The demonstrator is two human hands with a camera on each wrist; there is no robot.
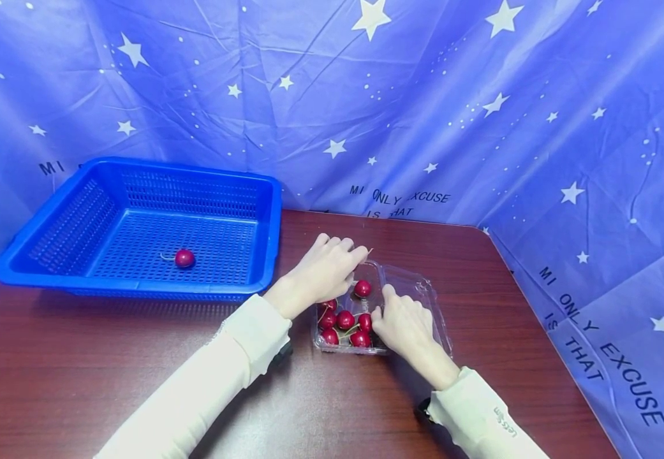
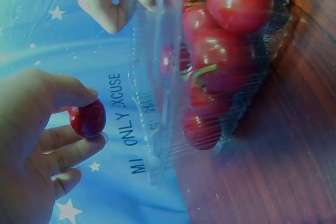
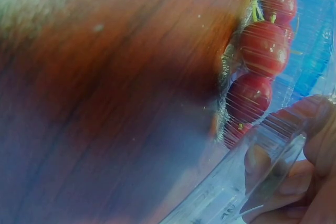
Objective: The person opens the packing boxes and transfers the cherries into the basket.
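A clear plastic clamshell box [image 1: 317, 344] holding several cherries [image 1: 346, 319] sits on the table, its lid [image 1: 423, 290] folded out to the right. My left hand [image 1: 328, 268] is over the box's far left side. In the left wrist view it pinches one cherry [image 2: 88, 118] between thumb and fingers, above the box's rim. At the box's right side, where lid and tray meet, my right hand [image 1: 406, 322] grips the plastic; the right wrist view shows its fingers [image 3: 294, 184] curled about that edge. One cherry [image 1: 363, 289] lies apart from the others toward the back of the box.
A blue plastic basket [image 1: 263, 268] with perforated walls stands to the left, a single stemmed cherry [image 1: 184, 258] on its floor. The dark reddish wooden table [image 1: 309, 408] ends against a blue star-printed cloth [image 1: 320, 115] at the back and right.
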